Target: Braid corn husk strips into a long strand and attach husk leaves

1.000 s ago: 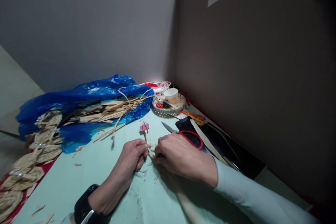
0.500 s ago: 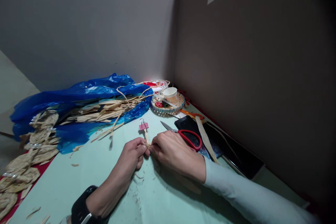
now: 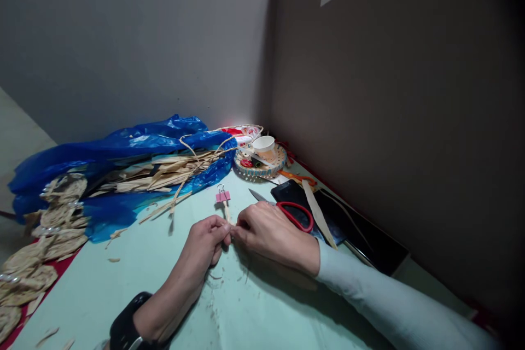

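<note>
A pink binder clip [image 3: 223, 197] grips the far end of a short pale fibre strip [image 3: 227, 213] on the green tabletop. The strip's near end runs to the pinched fingertips of my left hand [image 3: 208, 238]. Thumb and forefinger of my right hand [image 3: 268, 232] are closed on the same end, right beside the left fingertips. The fingers hide most of the held part. Red-handled scissors [image 3: 296, 216] lie just beyond my right hand, next to a dark phone [image 3: 287, 191].
Dry strips [image 3: 164, 172] lie on a blue plastic bag [image 3: 135, 139] at the back left. Braided pieces [image 3: 61, 213] with beads line the left edge. A woven basket [image 3: 254, 174] holds a paper cup [image 3: 264, 146]. A long pale strip [image 3: 318, 213] lies at right.
The view has shifted slightly. My fingertips have shifted a little at the strip's near end, with both hands still pinched there.
</note>
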